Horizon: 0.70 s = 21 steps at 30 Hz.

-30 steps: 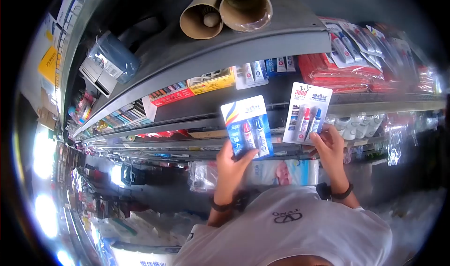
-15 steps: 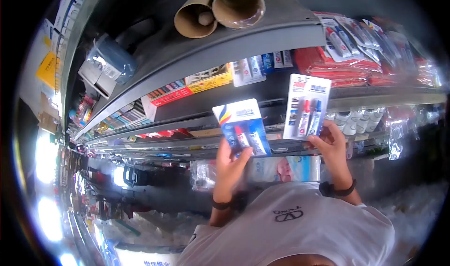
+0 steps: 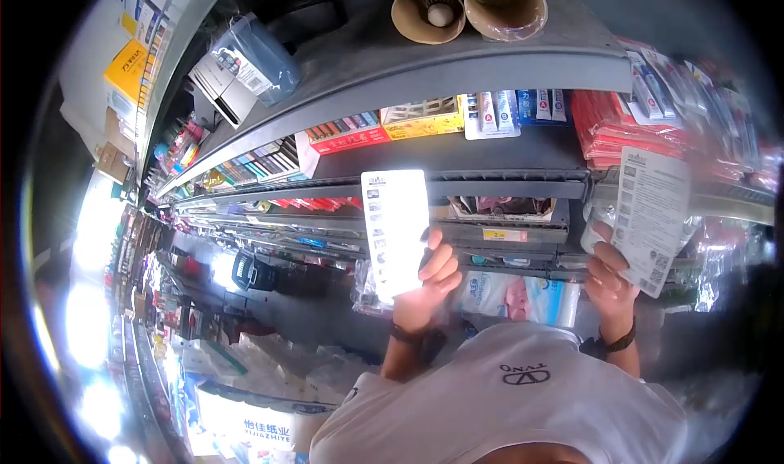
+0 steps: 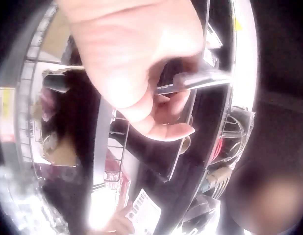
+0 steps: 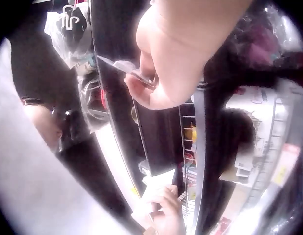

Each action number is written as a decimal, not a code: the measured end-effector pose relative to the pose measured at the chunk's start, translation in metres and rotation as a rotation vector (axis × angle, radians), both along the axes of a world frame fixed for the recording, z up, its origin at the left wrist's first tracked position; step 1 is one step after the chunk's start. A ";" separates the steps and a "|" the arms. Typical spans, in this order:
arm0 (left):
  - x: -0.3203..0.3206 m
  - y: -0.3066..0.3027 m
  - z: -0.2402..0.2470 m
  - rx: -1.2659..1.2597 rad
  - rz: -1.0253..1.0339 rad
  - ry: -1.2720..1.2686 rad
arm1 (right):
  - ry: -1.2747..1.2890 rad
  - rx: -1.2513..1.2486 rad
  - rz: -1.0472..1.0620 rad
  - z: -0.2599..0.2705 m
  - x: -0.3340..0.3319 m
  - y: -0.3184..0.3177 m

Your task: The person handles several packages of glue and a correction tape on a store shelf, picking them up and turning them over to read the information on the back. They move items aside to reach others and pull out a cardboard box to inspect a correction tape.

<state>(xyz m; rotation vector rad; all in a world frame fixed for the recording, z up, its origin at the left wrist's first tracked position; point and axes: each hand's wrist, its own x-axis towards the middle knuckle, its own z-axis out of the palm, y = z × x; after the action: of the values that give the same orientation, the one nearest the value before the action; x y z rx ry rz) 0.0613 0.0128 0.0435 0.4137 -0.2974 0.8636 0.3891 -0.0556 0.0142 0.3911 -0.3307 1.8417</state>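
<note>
In the head view, the left hand (image 3: 427,283) grips a blister card (image 3: 394,234) by its edge; the printed back faces the camera, partly washed out by glare. The right hand (image 3: 611,280) pinches another card (image 3: 649,219), tilted, with small print and a square code on its back. The two cards are held apart in front of the shelves. The left wrist view shows the left hand (image 4: 137,58) with fingers curled round its pack (image 4: 205,79). In the right wrist view the right hand (image 5: 176,58) pinches its card (image 5: 123,67) seen edge-on. The tubes are hidden in the head view.
Two cardboard tubes (image 3: 506,5) lie on the upper shelf (image 3: 539,72). Below are a red box (image 3: 351,141), a yellow box (image 3: 425,127) and a similar tube pack (image 3: 492,114). Red packets (image 3: 603,129) fill the right side. A diaper pack (image 3: 516,298) is lower down.
Both cards have been turned from their tube fronts to their printed backs. The right hand has moved right, and the shelves appear shifted rightward in the head view.
</note>
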 end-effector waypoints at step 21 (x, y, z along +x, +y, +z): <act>0.001 -0.010 0.005 0.172 0.465 0.442 | -0.878 -0.137 -0.549 0.023 -0.005 -0.001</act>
<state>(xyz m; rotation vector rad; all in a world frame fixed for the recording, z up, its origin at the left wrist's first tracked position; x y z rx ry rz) 0.0627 0.0027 0.0486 0.8396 0.1438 1.1724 0.3845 -0.0569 0.0371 -0.5881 -0.8080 1.3814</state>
